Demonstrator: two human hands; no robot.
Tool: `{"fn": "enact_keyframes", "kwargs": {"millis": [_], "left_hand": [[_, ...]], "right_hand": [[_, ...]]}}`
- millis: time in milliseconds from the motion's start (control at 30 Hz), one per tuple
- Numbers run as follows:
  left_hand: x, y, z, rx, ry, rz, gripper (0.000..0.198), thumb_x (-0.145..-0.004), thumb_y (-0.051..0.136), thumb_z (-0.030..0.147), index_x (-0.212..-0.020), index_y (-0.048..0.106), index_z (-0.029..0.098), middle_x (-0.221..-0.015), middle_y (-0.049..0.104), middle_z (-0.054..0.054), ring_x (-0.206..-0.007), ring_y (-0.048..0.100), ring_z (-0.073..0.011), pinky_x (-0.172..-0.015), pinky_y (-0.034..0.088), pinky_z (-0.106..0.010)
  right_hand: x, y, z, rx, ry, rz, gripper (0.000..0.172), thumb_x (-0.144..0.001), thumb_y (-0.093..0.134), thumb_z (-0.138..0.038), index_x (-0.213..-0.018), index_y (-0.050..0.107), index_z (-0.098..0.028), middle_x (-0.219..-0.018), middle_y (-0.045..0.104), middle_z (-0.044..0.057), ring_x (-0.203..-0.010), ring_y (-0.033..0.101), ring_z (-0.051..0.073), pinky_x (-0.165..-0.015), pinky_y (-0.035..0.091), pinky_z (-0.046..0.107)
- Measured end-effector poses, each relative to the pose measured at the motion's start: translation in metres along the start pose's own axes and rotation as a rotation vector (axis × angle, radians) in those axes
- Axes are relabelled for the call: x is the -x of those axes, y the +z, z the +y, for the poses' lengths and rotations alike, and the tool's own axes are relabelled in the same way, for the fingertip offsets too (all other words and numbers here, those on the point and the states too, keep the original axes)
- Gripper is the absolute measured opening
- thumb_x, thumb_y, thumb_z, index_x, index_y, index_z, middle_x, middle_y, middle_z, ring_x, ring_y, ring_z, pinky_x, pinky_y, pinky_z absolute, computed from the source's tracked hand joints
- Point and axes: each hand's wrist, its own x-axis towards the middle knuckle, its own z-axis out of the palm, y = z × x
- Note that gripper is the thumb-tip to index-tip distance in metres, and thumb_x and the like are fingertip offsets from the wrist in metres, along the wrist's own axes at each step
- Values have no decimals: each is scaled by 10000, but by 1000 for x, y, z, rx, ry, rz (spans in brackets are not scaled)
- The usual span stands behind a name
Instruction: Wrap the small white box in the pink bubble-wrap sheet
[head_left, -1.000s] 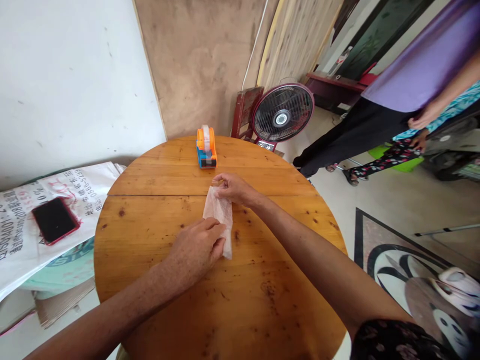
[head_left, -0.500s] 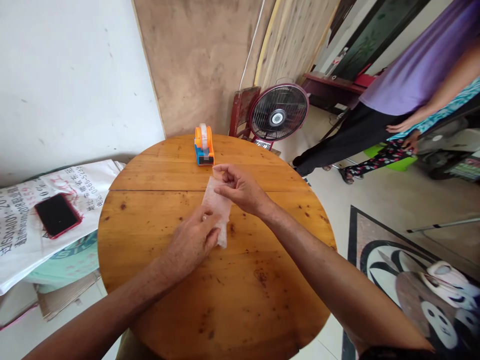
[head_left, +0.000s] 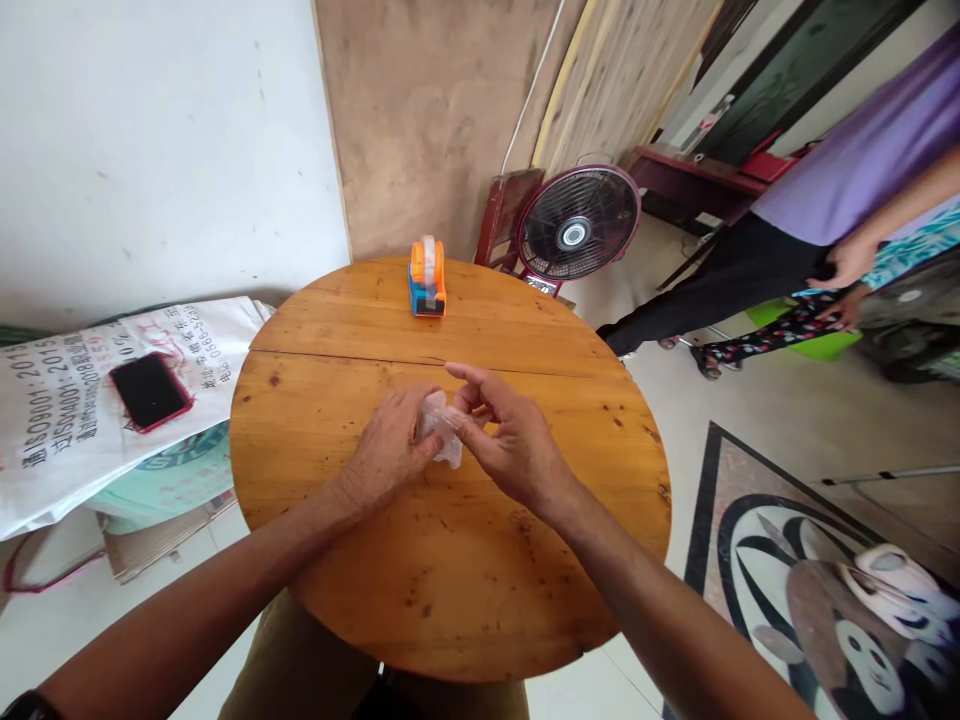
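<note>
Between my two hands, over the middle of the round wooden table (head_left: 465,560), is a small piece of whitish, see-through bubble wrap (head_left: 448,450), folded or bunched up. My left hand (head_left: 394,435) lies along its left side, closed on it with thumb and fingers. From the right, my right hand (head_left: 510,430) pinches its upper right part between thumb and fingers, with the index finger stretched out above. Whether anything is wrapped inside cannot be seen. Beyond the hands stands an orange and blue tape dispenser (head_left: 427,280) holding a roll of clear tape.
A phone with a red edge (head_left: 151,391) rests on a printed white sack (head_left: 67,400) left of the table. Behind the table are a fan (head_left: 576,233) and a wooden chair (head_left: 506,215). Two people stand at the right, one in a purple top (head_left: 862,160).
The bubble wrap, stretched out long before, is now folded shorter between my hands. My right hand has come down towards me, and my left hand has moved up along it. The view has shifted slightly.
</note>
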Motion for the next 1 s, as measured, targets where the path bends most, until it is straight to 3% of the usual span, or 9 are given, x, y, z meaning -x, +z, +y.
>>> {"fn": "enact_keyframes", "kwargs": {"millis": [267, 433, 567, 667, 767, 1000], "left_hand": [[6, -1, 1, -15, 37, -40, 130, -883, 533, 211, -1012, 540, 194, -950, 624, -33, -875, 588, -196, -761, 492, -325], [4, -1, -3, 13, 111, -40, 80, -887, 488, 213, -936, 548, 196, -920, 627, -32, -859, 589, -191, -770, 487, -325], [0, -17, -5, 172, 156, -234, 223, -897, 484, 212, -1081, 606, 181, -1008, 677, -58, -912, 636, -185, -835, 526, -332], [2, -31, -10, 226, 184, -335, 414, -861, 579, 226, -1270, 574, 158, -1329, 608, -132, -1207, 597, -235, -1019, 497, -380], [7, -34, -21, 83, 233, -322, 549, -842, 642, 253, -1373, 534, 164, -1501, 484, -155, -1401, 449, -292, -1151, 389, -468], [12, -21, -41, -99, 428, -123, 353, -935, 521, 204, -1261, 657, 212, -1501, 504, -130, -1347, 530, -249, -1104, 472, -433]], "right_hand": [[44, 35, 8, -43, 31, 194, 454, -893, 576, -189, -1338, 515, -256, -905, 665, 36, -828, 651, 168, -810, 562, 343], [45, 37, 9, -122, 47, 154, 448, -878, 576, -179, -1314, 519, -266, -846, 647, 11, -789, 649, 158, -786, 565, 323], [41, 35, 11, -118, 62, 145, 461, -866, 580, -172, -1313, 520, -263, -819, 627, 0, -754, 636, 152, -746, 560, 303], [40, 35, 14, -69, 24, 132, 479, -861, 572, -158, -1327, 519, -255, -843, 643, 8, -786, 640, 159, -770, 554, 315], [43, 35, 16, 27, -69, 142, 488, -882, 560, -173, -1358, 493, -256, -876, 662, 15, -813, 645, 166, -794, 548, 327], [55, 38, 20, 275, -313, 96, 580, -885, 532, -98, -1428, 420, -270, -976, 697, 53, -895, 647, 208, -801, 534, 356]]}}
